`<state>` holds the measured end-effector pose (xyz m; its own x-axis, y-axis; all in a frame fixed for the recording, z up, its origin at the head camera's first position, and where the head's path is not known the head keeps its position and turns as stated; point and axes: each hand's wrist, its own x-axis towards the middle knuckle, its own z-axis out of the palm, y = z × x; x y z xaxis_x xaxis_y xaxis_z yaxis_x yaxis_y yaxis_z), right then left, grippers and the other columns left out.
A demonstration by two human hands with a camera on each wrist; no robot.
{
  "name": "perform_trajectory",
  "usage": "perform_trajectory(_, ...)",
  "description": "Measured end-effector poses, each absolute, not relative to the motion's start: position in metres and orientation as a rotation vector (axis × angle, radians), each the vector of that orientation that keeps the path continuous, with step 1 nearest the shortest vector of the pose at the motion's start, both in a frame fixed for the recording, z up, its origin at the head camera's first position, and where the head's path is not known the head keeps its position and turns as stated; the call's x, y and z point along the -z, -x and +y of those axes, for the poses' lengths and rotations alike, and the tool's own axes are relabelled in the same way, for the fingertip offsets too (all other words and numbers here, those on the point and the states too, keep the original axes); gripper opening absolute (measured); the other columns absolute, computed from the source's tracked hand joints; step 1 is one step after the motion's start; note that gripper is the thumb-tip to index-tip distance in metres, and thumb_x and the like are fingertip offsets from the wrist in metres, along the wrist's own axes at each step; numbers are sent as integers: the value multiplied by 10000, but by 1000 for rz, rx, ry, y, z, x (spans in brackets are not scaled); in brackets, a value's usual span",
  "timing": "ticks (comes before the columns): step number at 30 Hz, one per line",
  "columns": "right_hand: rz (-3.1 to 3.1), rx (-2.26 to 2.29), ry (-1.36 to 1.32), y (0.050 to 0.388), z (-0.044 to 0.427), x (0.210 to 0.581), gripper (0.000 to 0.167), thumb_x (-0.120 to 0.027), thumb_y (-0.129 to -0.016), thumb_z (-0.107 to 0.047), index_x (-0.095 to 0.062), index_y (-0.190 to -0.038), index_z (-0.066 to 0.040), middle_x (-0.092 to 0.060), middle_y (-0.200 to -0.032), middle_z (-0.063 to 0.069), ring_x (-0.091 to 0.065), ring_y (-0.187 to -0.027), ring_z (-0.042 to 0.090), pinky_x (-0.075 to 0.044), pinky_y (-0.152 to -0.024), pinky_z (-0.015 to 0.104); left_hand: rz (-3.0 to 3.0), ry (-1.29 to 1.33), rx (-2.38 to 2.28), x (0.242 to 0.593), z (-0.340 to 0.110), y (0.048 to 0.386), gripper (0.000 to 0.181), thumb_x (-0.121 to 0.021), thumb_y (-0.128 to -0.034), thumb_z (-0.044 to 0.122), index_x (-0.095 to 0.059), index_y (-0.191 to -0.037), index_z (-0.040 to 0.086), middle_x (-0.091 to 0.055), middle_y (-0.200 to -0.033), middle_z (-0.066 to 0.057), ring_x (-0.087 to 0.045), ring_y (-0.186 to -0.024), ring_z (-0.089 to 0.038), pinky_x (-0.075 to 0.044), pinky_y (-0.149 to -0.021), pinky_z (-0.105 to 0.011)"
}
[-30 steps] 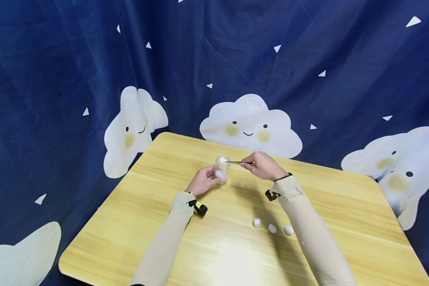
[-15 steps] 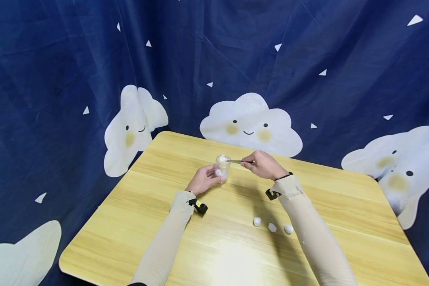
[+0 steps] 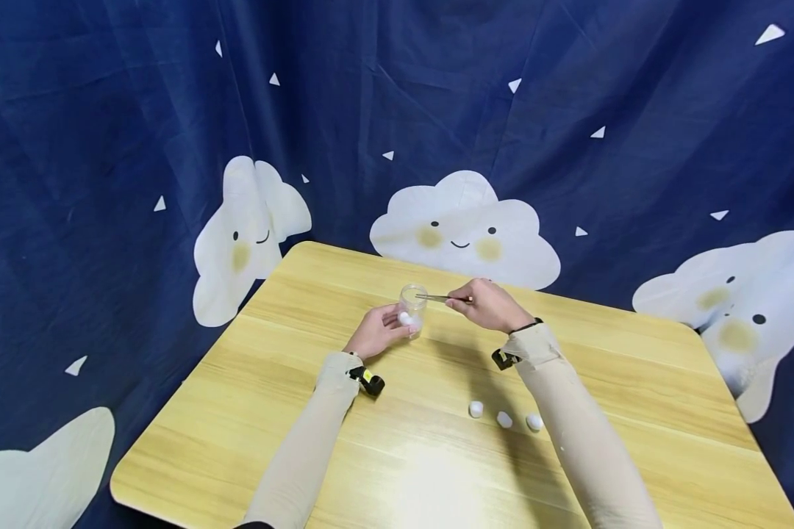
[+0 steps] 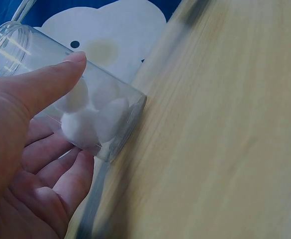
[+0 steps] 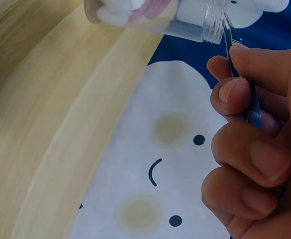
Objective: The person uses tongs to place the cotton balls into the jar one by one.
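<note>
My left hand (image 3: 375, 333) holds a clear jar (image 3: 412, 303) by its side, fingers and thumb curled round it. Several white cotton balls (image 4: 80, 124) lie at the bottom of the jar, seen through its wall in the left wrist view. Between the thumb and fingers of my right hand (image 3: 490, 305) is a pair of metal tweezers (image 3: 440, 297). Their tips are at the jar's open mouth, with no cotton ball seen between them. In the right wrist view the tweezers pass beside the jar's threaded rim (image 5: 215, 22).
Three more white cotton balls lie in a row on the wooden table (image 3: 251, 411): a left one (image 3: 476, 409), a middle one (image 3: 504, 419) and a right one (image 3: 534, 422) close to my right sleeve. A dark blue curtain (image 3: 344, 95) with cloud prints hangs behind the table.
The cotton ball at the tweezer tips in the jar's mouth has left them and dropped into the jar. Both hands have stayed nearly in place.
</note>
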<state>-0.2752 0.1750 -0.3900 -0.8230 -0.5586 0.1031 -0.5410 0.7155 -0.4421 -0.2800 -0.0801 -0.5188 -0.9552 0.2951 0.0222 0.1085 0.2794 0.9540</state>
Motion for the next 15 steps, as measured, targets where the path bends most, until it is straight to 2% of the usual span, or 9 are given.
perform_trajectory(9,2872,728,932,273,175,391,211,-657,-1024,-186,-807,-1111,-65,-799,-1113,140,-730,-859,140,-597,-750,347,2372,-366,-1754,521,-81,280,722,-814,-908,235,-486,-1503,-11,-511,-1563,-193,-574,-1396,-325,-507,-1167,-354)
perform_trajectory(15,2870,748,931,268,178,387,198,-646,-1032,-190,-813,-1075,-93,-810,-1032,113,-623,-708,103,-518,-680,308,2380,-370,-1738,519,-81,280,728,-813,-908,237,-481,-1507,-9,-506,-1565,-199,-572,-1397,-331,-507,-1169,-361)
